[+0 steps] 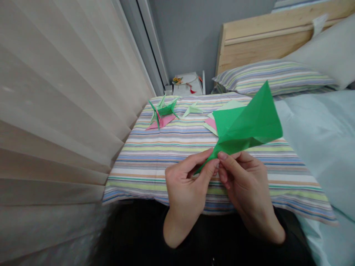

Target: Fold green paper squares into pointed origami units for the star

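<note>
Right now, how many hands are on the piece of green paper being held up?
2. The left hand pinches the narrow lower end of the green paper; the right hand grips it just beside. No other hand shows, though some fingers are hidden.

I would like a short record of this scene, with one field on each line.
Left hand: pinching green paper near its narrow lower end
Right hand: pinching the same paper, close beside
Striped fabric: beneath, bearing green-and-pink folded papers and a pale green piece
Left side: pale curtain
Background: wooden headboard, striped pillow
</note>
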A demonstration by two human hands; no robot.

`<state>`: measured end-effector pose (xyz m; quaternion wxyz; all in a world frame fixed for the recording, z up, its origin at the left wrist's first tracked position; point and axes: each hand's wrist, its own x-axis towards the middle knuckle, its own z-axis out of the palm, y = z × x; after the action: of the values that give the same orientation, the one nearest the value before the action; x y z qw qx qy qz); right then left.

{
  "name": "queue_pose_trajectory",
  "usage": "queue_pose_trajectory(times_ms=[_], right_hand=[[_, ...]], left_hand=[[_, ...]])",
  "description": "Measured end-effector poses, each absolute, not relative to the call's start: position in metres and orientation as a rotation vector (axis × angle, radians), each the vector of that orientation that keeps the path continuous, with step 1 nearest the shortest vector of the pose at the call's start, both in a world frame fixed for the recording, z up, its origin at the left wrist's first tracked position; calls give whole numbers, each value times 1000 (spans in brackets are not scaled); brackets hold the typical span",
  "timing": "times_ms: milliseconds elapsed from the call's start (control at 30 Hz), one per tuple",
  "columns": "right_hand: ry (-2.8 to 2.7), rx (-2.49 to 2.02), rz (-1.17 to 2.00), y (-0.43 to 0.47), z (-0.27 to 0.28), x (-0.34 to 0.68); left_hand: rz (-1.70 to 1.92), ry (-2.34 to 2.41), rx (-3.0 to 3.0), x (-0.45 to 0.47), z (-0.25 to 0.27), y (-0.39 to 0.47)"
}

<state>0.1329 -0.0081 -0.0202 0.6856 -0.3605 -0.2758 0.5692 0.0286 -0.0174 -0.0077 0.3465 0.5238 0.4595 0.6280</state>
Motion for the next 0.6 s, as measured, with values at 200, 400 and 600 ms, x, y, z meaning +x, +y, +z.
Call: queue_pose_trajectory(times_ms=[200, 400, 600], right_hand=[[-627, -793, 1295, -9, -22, 135], [-735, -761, 1371, -6, -24, 138], [-717, -857, 1309, -5, -24, 143]], left_hand=[[1533, 1112, 1183, 26, -3, -14], [1500, 992, 970, 24, -11, -7], [1229, 926, 951, 17, -13, -3]])
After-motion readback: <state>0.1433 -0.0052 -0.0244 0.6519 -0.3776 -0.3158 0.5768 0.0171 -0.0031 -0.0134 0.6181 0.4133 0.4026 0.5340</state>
